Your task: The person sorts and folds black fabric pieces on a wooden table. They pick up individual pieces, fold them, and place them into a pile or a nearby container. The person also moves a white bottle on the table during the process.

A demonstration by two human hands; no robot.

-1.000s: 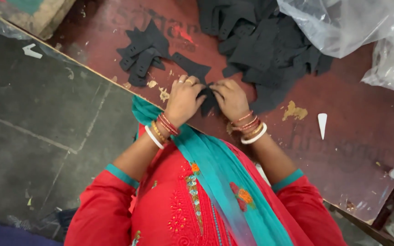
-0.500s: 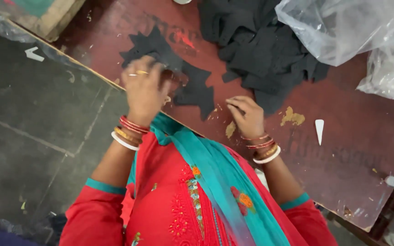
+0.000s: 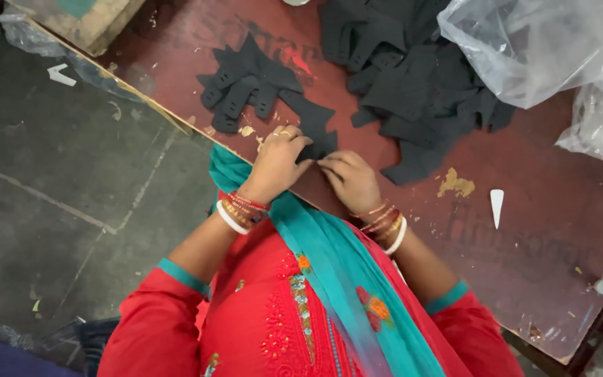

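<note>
Fingers [image 3: 300, 143] of the left hand [image 3: 277, 166] are curled down and pinched onto a black cut piece [image 3: 313, 131] lying flat on the dark red desk [image 3: 539, 237], close to its near edge. The right hand [image 3: 350, 180] is set just beside the left one, its fingers bent and pressed on the near end of the same piece; whether they clasp it or only pin it down cannot be told, since the fingertips are hidden under the knuckles. Just beyond the hands, a small stack of like black pieces [image 3: 246, 87] with rows of punched holes is laid, and further along the desk a larger loose heap of black pieces [image 3: 413, 77] is spread beside clear plastic bags [image 3: 546, 49]. A small white pointed scrap [image 3: 497, 206] lies well apart to the right, and the paint of the desk is chipped in places. The step in hand is judged to be the handling of a single piece at the desk edge, with both hands closed in on it. For the next move, a firm pinch at one end would be needed while the other end is freed, and the piece would have to be kept flat and clear of the stack behind it.
</note>
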